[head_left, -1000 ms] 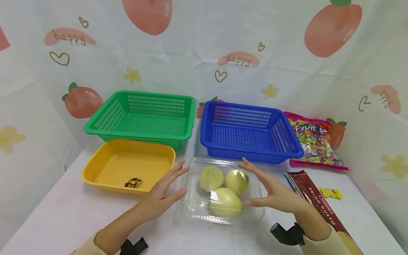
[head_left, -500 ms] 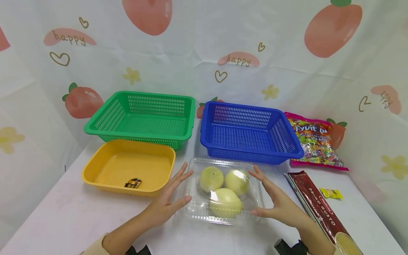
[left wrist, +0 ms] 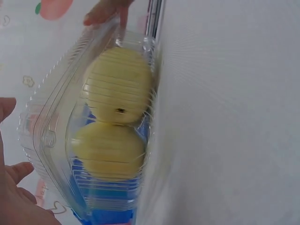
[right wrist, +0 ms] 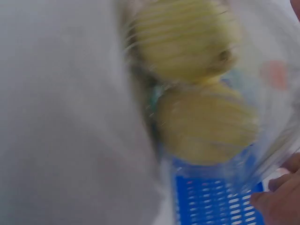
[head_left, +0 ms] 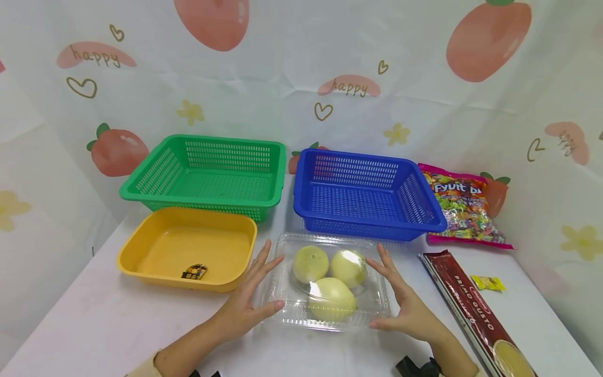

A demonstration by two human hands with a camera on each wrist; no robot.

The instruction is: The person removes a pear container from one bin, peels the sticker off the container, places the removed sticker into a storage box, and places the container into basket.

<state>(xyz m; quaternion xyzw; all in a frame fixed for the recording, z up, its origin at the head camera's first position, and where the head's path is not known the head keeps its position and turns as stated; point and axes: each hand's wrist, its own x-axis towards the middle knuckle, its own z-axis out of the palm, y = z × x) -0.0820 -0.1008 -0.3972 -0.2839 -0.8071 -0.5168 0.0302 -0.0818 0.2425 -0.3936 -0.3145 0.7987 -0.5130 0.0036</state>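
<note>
A clear plastic clamshell box (head_left: 301, 314) lies on the table in front of me, its lid over three pale yellow-green round fruits (head_left: 333, 299). My left hand (head_left: 245, 296) is at the box's left side with fingers spread and straight. On the opposite side is my right hand (head_left: 405, 301), its fingers also straight and the thumb at the near right corner. Whether either hand touches the plastic I cannot tell. In the left wrist view, two of the fruits (left wrist: 119, 84) show through the ribbed wall, with left fingers (left wrist: 18, 171) beside the rim. The right wrist view is blurred.
Behind the box stands a blue basket (head_left: 372, 230), with a green basket (head_left: 207, 203) to its left. A yellow tray (head_left: 188, 241) holding a small dark badge (head_left: 194, 271) is at left. At right are a candy bag (head_left: 466, 209), a long maroon packet (head_left: 476, 309) and a yellow sweet (head_left: 488, 283).
Both hands have lowered slightly toward the near side of the box, and the right hand has drawn a little outward from over its edge. The head view has shifted a little.
</note>
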